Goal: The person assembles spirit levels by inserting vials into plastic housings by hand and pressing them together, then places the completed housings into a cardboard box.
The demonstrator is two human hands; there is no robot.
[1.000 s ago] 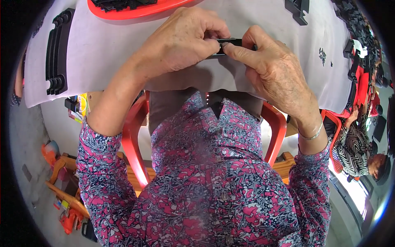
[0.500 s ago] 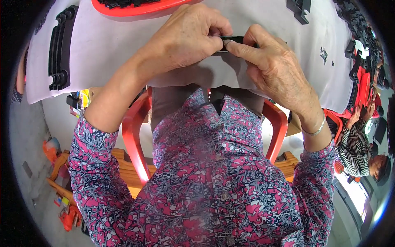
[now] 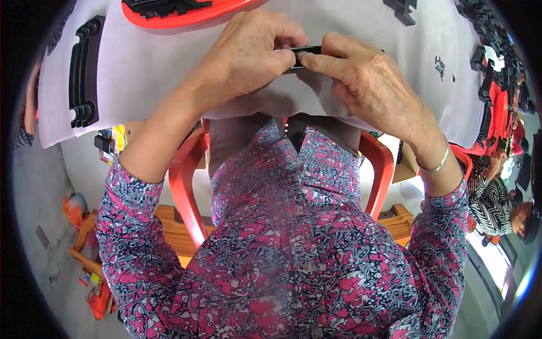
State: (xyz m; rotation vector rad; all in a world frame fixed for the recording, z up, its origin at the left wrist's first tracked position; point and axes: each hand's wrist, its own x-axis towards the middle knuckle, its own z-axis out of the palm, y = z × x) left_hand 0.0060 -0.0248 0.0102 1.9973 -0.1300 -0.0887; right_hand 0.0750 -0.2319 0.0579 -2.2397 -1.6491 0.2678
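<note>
Between my two hands, over the near edge of the covered table, is a long black plastic part (image 3: 311,50), mostly hidden by the fingers. My left hand (image 3: 248,53) pinches its left end with thumb and curled fingers. My right hand (image 3: 372,79) grips it from the right, the thumb and a finger pressing at the middle. Whether a smaller piece sits under those fingertips I cannot make out.
Black parts fill a red tray (image 3: 192,18) at the far left. Stacked long black parts (image 3: 86,73) lie on the left. A black bracket (image 3: 402,10) lies at far right, with tiny dark pieces (image 3: 439,66) nearer. Another person (image 3: 491,195) sits at right.
Both hands have shifted slightly left with the black plastic part. My grip looks much the same, and the whole view has moved a little.
</note>
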